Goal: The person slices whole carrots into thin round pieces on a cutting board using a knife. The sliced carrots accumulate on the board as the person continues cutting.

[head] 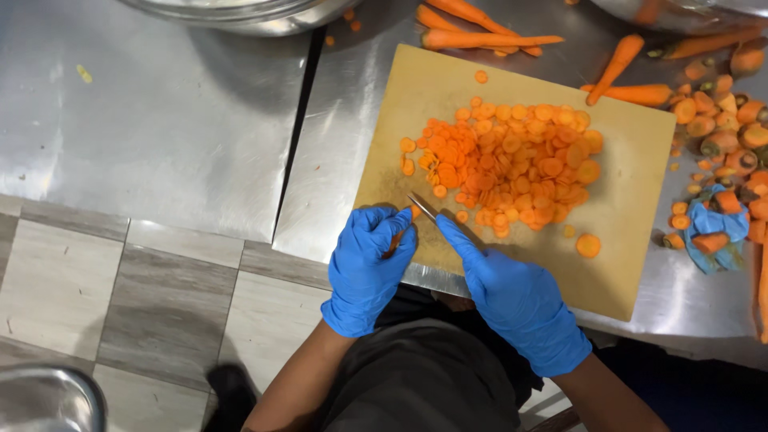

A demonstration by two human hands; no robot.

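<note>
Both my hands wear blue gloves at the near edge of a tan cutting board [632,160]. My left hand [366,268] is closed around a thin piece of carrot [394,240], its tip showing by the fingers. My right hand [516,300] grips a knife [424,208], index finger laid along the spine, the blade tip pointing toward the carrot piece. A heap of sliced carrot rounds [512,164] covers the middle of the board, just beyond the blade.
Whole carrots [480,38] lie past the board's far edge. Carrot ends and a crumpled blue glove [712,228] pile up at the right. Metal bowls sit at the top edge [240,14] and bottom left [44,400]. The steel counter [160,120] ends over a tiled floor.
</note>
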